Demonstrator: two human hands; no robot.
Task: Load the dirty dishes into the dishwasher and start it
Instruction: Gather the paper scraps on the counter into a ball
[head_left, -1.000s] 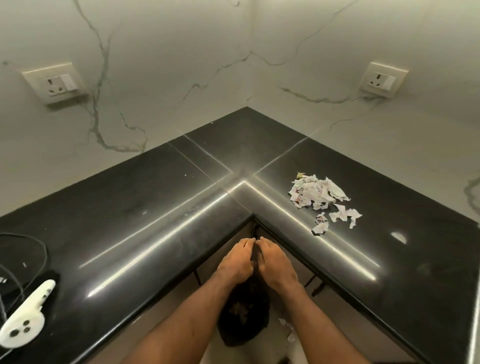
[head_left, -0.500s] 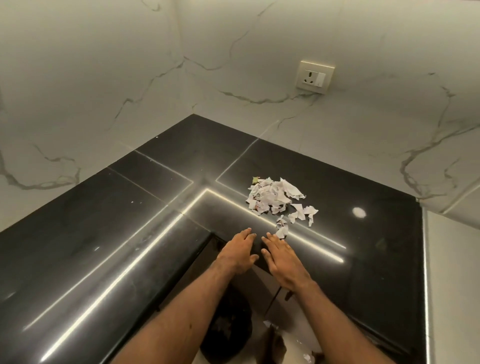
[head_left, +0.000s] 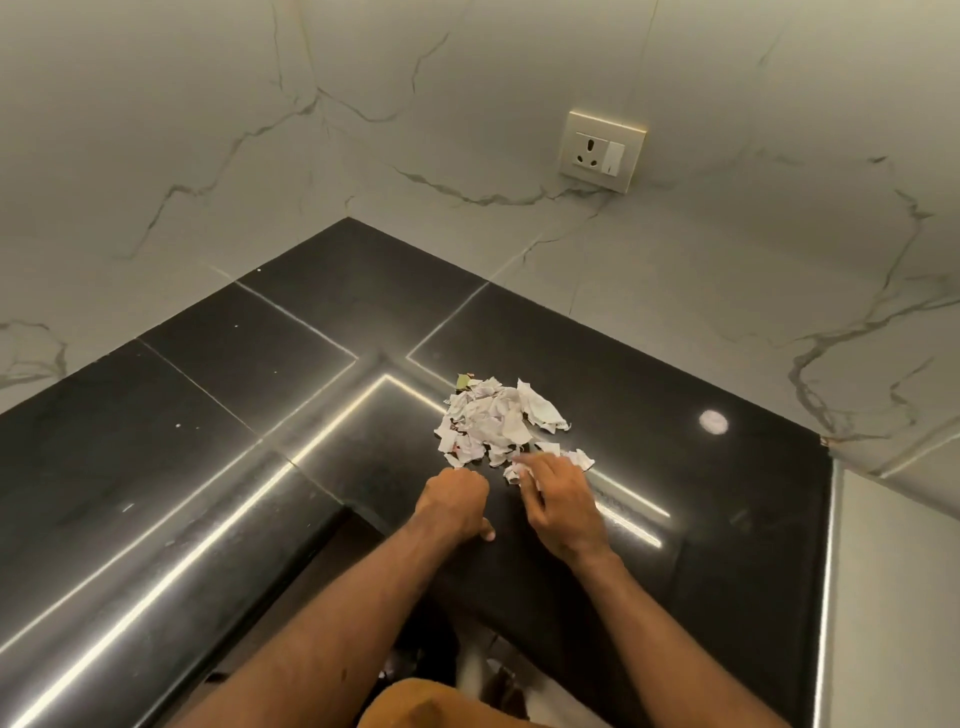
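No dishes or dishwasher are in view. A pile of torn white paper scraps (head_left: 493, 421) lies on the black counter (head_left: 208, 441) near the inner corner. My left hand (head_left: 454, 501) rests on the counter just in front of the pile. It is knuckles up with fingers curled under, and I see nothing in it. My right hand (head_left: 558, 501) reaches into the pile's near edge, its blurred fingertips curled onto a small scrap (head_left: 514, 473).
White marble walls meet behind the L-shaped counter, with a wall socket (head_left: 602, 150) on the right wall. A pale surface (head_left: 893, 597) adjoins the counter's right end. Below the counter's inner edge the floor holds dark items and scraps (head_left: 498, 675).
The view has swung to the right and closer to the scraps. Both hands rose from below the counter edge onto the counter and reached the paper pile; the left hand's fingers curled.
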